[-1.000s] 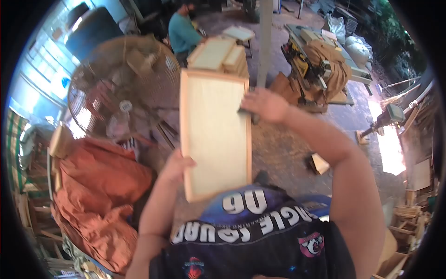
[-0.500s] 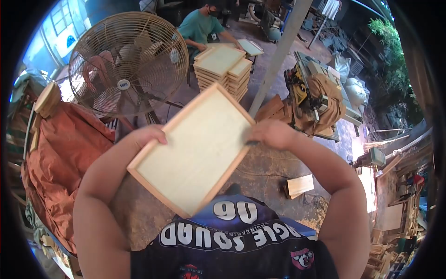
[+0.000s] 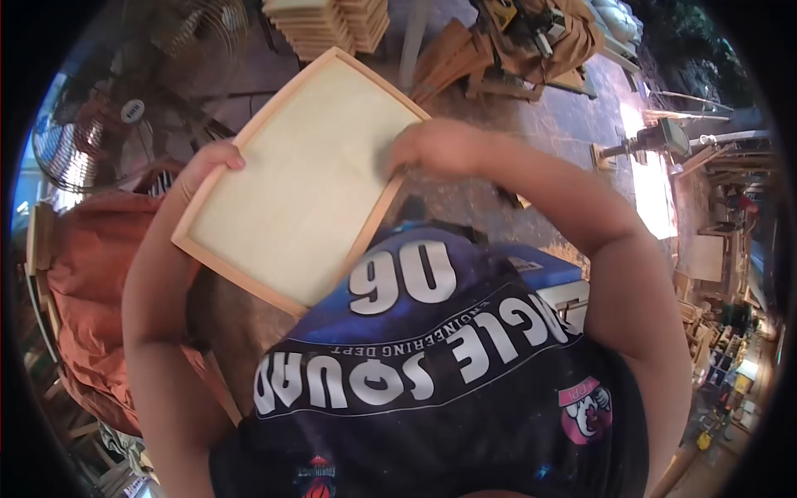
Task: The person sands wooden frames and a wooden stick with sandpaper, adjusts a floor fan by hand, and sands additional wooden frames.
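A shallow wooden tray [image 3: 290,183] with a pale flat base and a raised light-brown rim is held tilted in front of my chest. My left hand [image 3: 217,162] grips its left rim, thumb over the inside edge and the other fingers out of sight behind. At the right rim, my right hand [image 3: 436,149] is curled with the fingers over the inner side of the tray. Those fingertips are blurred, and whatever they may hold is hidden.
A stack of similar wooden trays [image 3: 332,25] stands ahead. To the left are a large standing fan [image 3: 133,112] and a bulky orange-red cloth cover [image 3: 108,290]. Machinery under brown cloth [image 3: 556,41] stands ahead to the right, and wood pieces [image 3: 706,257] lie along the right side.
My view has tipped downward, and the co-worker is out of frame. The tray appears higher and further left. My right hand has shifted along the right rim toward the inside of the tray.
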{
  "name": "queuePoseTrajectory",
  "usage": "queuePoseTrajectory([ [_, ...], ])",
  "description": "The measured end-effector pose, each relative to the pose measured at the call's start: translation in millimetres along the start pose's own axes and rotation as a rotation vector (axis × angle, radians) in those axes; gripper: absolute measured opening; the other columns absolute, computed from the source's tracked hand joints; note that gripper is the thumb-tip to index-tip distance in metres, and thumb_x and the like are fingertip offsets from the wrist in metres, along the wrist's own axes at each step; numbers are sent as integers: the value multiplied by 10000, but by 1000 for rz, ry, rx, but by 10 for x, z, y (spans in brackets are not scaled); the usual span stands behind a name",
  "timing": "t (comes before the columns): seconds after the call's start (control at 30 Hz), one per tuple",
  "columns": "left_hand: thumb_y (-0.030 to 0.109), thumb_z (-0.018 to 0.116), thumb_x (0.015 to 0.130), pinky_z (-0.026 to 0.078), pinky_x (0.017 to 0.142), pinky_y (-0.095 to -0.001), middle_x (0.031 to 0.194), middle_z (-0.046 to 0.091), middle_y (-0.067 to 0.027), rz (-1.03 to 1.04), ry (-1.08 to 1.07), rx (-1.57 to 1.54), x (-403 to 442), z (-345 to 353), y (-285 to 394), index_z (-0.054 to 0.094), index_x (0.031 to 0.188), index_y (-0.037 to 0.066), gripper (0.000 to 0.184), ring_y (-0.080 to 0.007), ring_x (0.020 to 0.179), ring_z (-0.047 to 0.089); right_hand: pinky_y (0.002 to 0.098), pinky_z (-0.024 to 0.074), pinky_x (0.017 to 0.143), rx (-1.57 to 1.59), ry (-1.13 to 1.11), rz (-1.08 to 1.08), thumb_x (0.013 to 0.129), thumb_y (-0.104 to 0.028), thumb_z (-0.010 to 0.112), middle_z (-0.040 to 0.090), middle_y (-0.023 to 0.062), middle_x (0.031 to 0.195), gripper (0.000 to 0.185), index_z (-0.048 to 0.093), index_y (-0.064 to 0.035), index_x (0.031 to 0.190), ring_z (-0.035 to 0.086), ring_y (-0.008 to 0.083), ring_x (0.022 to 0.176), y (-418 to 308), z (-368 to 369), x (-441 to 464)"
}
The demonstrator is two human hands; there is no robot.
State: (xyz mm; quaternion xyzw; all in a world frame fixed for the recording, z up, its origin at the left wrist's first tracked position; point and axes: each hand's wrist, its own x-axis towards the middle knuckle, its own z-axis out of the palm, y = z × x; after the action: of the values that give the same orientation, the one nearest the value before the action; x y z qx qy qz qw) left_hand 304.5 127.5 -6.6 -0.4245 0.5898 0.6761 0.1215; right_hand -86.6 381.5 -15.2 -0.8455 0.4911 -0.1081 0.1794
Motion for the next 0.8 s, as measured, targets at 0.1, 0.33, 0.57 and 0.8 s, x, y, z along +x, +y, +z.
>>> queuePoseTrajectory([
  [0.1,113,634,684,575,962,-451,1228,664,-248,-24,-36,-95,-48,118,-68,488,1420,-72,773,-343,1021,714,438,552,915,114,-77,-68,734,-17,677,722,88,1095,433,744,-178,1130,673,338,1053,-613,-15,51],
  [0.33,127,635,689,573,969,-454,1245,658,-252,-30,-131,-348,-137,376,-296,481,1429,-70,781,-350,1033,712,411,551,930,60,-184,13,735,13,635,725,68,1090,392,764,-162,1062,669,295,1087,-796,-79,154],
  [0.57,141,637,695,571,977,-457,1262,652,-257,26,-227,-650,-236,475,-301,475,1438,-68,789,-357,1046,710,402,562,893,167,-274,-234,734,26,607,735,80,1016,380,777,-141,1031,689,303,1015,-1289,-135,499],
  [0.8,155,638,701,570,985,-459,1278,645,-261,160,-281,-943,-418,388,-218,468,1448,-65,797,-364,1058,707,424,555,875,-33,-134,-146,696,15,638,722,83,971,369,776,-138,1002,683,303,989,-770,-114,774],
])
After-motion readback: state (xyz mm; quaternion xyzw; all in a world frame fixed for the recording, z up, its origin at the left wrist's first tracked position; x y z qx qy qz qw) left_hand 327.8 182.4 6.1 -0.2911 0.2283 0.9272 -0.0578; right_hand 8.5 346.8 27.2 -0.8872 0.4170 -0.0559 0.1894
